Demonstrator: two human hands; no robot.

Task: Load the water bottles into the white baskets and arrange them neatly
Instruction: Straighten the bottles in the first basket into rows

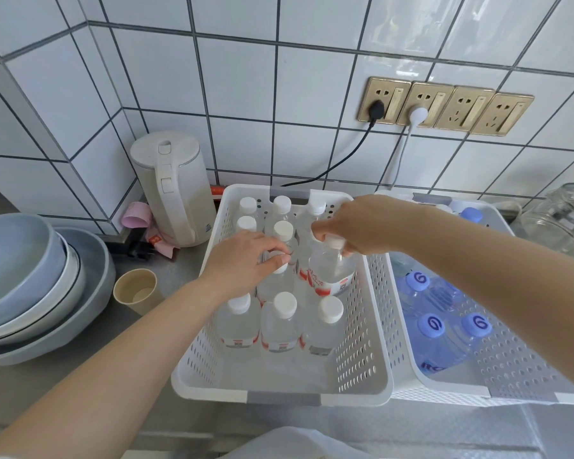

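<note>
A white perforated basket (362,326) fills the centre of the frame on a grey counter (80,385), its long axis running away from the viewer toward the tiled wall (246,77). Inside stand clear water bottles with white caps (285,304), upright in rows. A second white basket (511,369) touches it at the right, holding upright blue-capped bottles (431,324). Stacked grey bowls (30,276) sit at the left edge, a white kettle (173,190) at upper left, a paper cup (135,289) beside the first basket. The left hand (242,263) curls its fingers around a bottle's cap in the middle row. The right hand (362,226) grips the neck of a tilted bottle (332,273), leaning top-rearward.
</note>
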